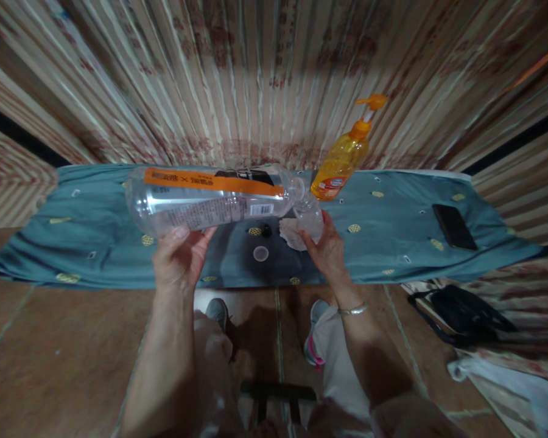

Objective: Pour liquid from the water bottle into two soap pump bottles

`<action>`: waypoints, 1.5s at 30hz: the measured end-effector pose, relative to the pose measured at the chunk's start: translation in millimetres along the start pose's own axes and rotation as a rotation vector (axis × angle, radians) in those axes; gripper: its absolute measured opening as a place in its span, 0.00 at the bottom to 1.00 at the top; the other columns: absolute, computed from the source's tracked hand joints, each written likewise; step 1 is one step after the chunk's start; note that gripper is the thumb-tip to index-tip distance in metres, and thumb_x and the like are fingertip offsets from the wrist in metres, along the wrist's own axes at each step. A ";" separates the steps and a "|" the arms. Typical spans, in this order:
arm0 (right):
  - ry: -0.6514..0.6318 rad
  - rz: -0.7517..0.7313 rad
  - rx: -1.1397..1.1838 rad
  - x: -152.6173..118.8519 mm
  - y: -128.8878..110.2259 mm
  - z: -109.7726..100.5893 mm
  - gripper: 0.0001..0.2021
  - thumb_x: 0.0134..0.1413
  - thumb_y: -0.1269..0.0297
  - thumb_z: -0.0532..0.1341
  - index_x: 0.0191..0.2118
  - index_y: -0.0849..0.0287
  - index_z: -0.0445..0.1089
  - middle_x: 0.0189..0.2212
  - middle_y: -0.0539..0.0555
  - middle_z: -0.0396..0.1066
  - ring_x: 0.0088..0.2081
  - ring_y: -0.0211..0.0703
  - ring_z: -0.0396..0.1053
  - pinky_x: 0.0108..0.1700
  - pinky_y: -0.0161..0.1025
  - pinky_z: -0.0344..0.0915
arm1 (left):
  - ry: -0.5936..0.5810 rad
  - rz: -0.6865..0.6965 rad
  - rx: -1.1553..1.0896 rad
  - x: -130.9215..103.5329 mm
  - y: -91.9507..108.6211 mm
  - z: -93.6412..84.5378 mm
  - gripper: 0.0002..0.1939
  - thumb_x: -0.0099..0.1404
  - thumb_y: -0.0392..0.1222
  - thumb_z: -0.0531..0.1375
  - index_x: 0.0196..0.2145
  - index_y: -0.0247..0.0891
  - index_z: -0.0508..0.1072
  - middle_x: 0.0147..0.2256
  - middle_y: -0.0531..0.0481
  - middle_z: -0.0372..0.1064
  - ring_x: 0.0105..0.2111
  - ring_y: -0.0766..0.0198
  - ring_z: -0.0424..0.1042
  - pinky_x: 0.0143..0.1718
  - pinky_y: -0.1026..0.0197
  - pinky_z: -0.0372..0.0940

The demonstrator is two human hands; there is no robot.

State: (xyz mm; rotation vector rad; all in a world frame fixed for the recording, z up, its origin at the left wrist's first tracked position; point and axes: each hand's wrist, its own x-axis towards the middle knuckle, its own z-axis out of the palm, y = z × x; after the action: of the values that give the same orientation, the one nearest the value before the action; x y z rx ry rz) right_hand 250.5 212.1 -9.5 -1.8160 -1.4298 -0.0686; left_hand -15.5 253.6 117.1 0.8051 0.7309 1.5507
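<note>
Left hand [179, 255], fingers clamped, tips a large clear plastic bottle [205, 199] sideways; right hand [325, 246] grips a small clear bottle [309, 214] at its mouth

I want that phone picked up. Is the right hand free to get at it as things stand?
Probably not yet: the right hand is holding a small bottle. The phone lies uncovered on the cloth, nothing blocking it.

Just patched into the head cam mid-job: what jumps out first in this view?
The large clear bottle with the orange label, held on its side by the left hand above the blue-green cloth, its mouth meeting a small clear bottle gripped in the right hand. Next, the orange pump bottle standing at the cloth's back edge, and a dark phone lying far right.
</note>
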 end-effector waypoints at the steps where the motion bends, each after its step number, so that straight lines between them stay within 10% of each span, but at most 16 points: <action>1: -0.002 -0.002 0.001 0.0 0.1 0.0 0.38 0.61 0.40 0.55 0.66 0.65 0.57 0.58 0.73 0.70 0.57 0.60 0.72 0.57 0.58 0.70 | -0.002 -0.001 0.004 0.0 0.1 -0.2 0.26 0.41 0.40 0.72 0.40 0.51 0.75 0.33 0.54 0.76 0.53 0.47 0.74 0.57 0.43 0.70; 45: -0.012 -0.017 0.005 0.3 0.9 -0.9 0.36 0.61 0.46 0.58 0.66 0.66 0.57 0.58 0.74 0.70 0.57 0.61 0.72 0.57 0.62 0.70 | 0.021 0.009 0.014 -0.6 -0.9 -0.7 0.18 0.42 0.42 0.72 0.34 0.46 0.76 0.32 0.53 0.77 0.51 0.48 0.75 0.58 0.43 0.69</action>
State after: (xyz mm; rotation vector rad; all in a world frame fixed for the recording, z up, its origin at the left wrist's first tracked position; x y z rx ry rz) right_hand 251.8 211.8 -9.2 -1.8029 -1.4529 -0.0623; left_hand -15.5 253.1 115.9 0.8045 0.7554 1.5663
